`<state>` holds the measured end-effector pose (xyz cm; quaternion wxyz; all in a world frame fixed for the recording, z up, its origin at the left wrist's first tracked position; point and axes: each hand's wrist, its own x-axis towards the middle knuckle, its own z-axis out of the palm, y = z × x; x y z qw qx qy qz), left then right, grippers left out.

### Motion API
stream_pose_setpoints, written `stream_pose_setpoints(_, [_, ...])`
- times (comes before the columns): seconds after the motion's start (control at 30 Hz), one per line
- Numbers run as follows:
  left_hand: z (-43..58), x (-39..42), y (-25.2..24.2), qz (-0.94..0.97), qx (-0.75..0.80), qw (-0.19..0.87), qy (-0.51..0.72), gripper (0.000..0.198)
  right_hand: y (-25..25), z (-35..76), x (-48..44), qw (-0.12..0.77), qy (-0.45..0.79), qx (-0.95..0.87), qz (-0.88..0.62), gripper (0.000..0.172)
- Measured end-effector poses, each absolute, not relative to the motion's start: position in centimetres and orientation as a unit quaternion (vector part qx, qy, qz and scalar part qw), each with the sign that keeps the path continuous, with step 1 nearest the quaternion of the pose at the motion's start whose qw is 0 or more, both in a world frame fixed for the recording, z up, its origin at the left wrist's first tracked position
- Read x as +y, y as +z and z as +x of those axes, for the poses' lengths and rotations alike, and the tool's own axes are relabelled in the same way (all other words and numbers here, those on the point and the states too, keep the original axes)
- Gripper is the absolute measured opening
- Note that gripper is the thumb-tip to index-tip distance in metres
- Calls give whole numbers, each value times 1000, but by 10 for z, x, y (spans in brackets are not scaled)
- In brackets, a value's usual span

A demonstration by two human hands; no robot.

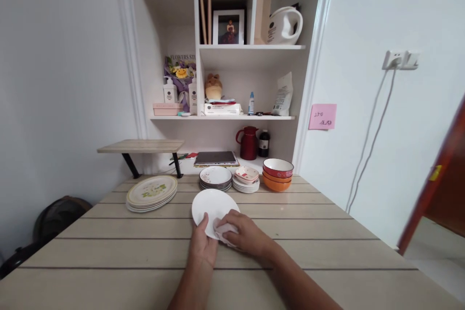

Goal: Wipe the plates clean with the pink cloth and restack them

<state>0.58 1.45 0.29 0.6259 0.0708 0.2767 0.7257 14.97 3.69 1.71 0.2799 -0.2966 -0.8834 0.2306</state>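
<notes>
A plain white plate is tilted up above the middle of the table, its face toward me. My left hand grips its lower left rim, with the thumb on the face and the other fingers hidden behind. In my right hand a crumpled white cloth is bunched under the fingers and pressed against the plate's lower right part. Just beyond the plate stand a stack of dark-rimmed plates and several small white plates with patterned square dishes on top.
Large floral plates are piled at the left, near a small raised shelf. Red and orange bowls are stacked at the back right. Behind them are a red thermos jug, a dark bottle and a laptop.
</notes>
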Motion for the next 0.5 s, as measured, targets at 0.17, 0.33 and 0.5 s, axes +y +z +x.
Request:
stream_pose_setpoints(0.17, [7, 14, 3, 95, 276, 640, 711, 44, 12, 167, 55, 270, 203, -858, -387, 30])
stream_pose_setpoints(0.33, [12, 15, -1, 143, 270, 688, 658, 53, 2, 186, 73, 298, 129, -788, -523, 29])
stream_pose_setpoints(0.5, [16, 10, -1, 195, 305, 700, 615, 60, 4, 188, 79, 356, 72, -736, -571, 28])
